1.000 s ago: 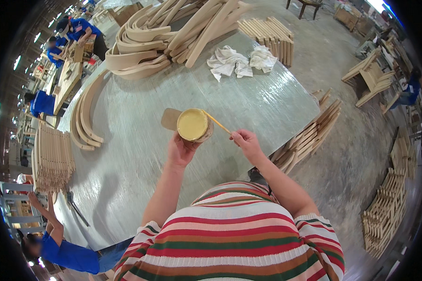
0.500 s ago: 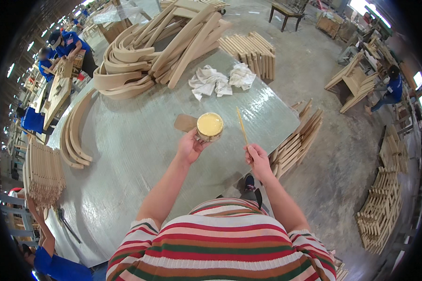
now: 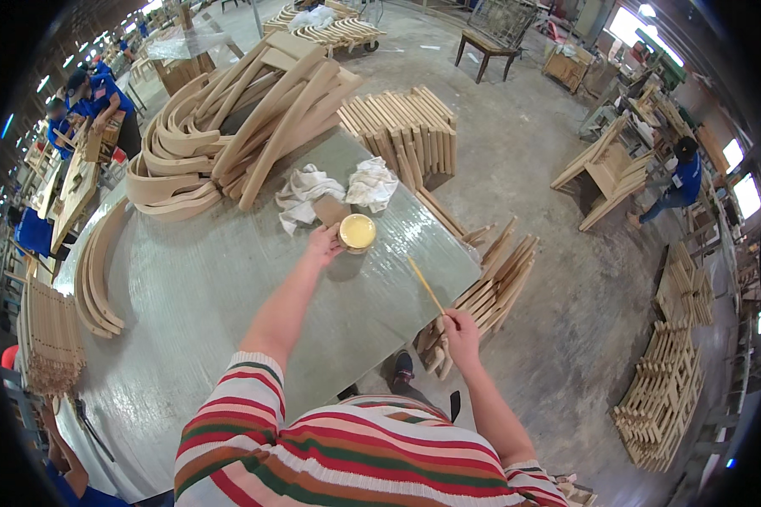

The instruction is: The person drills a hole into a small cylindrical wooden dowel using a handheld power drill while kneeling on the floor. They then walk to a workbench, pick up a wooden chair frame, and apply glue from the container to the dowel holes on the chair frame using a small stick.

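Observation:
My left hand (image 3: 325, 243) is closed around the side of a small round jar (image 3: 358, 234) of pale yellow paste, held upright over the grey sheet-covered table (image 3: 228, 296). A flat brown piece (image 3: 331, 209) sticks out behind the fingers and overlaps a white rag (image 3: 307, 196); its kind is unclear. In my right hand (image 3: 461, 329) a thin yellow stick (image 3: 425, 286) is pinched by its lower end. It slants up and left over the table's right edge, apart from the jar. Whether its tip carries paste is too small to tell.
Curved wooden parts (image 3: 177, 160) are heaped at the table's far left, with another crumpled rag (image 3: 372, 184) beside them. Stacked wooden frames (image 3: 402, 131) stand beyond the table, more wooden pieces (image 3: 495, 279) at its right. A co-worker (image 3: 683, 182) is by a wooden chair.
My view has shifted right, so the table appears farther left. Both hands have moved rightward over it, carrying the jar and the stick; the stick now leans more to the left.

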`<state>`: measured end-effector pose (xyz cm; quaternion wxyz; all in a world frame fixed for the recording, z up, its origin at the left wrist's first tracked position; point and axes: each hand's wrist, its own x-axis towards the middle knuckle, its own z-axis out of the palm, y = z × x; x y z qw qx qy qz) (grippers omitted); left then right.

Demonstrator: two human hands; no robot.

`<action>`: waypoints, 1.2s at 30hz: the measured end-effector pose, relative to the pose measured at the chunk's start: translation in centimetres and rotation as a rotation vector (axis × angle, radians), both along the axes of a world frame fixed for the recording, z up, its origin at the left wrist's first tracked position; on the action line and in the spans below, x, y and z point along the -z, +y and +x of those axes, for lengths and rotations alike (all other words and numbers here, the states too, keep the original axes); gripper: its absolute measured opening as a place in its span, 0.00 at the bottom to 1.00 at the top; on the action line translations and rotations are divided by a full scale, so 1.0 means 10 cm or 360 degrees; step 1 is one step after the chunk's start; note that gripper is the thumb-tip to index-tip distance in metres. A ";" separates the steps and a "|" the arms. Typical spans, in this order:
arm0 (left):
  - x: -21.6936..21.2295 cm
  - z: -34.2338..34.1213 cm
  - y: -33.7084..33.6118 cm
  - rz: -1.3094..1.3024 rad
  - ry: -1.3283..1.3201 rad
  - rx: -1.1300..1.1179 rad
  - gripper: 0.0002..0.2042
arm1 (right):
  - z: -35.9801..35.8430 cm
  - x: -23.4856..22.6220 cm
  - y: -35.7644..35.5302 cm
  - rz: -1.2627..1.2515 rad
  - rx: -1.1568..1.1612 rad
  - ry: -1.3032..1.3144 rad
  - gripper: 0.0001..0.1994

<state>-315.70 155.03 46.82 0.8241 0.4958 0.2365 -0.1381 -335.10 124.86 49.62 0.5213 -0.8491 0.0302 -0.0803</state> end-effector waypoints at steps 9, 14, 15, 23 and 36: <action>-0.19 -0.08 0.36 0.1403 -0.0118 -0.0200 0.12 | 1.17 0.12 0.32 -0.0035 -0.0496 -0.0222 0.08; -0.05 -1.19 0.46 0.1437 -0.0223 -0.0393 0.09 | 1.24 0.30 0.17 0.0053 -0.0228 -0.0335 0.10; -0.01 -1.52 0.42 0.1448 -0.0254 -0.0427 0.08 | 1.18 0.32 -0.01 0.0128 -0.0129 -0.0323 0.10; -0.09 -3.84 -0.42 0.1985 0.0091 0.0472 0.06 | 0.46 1.56 -2.02 0.0350 0.1052 0.0519 0.10; -0.19 -4.14 -0.13 0.0074 0.0950 0.0267 0.08 | 0.33 3.76 -1.68 0.0740 0.1603 0.1439 0.21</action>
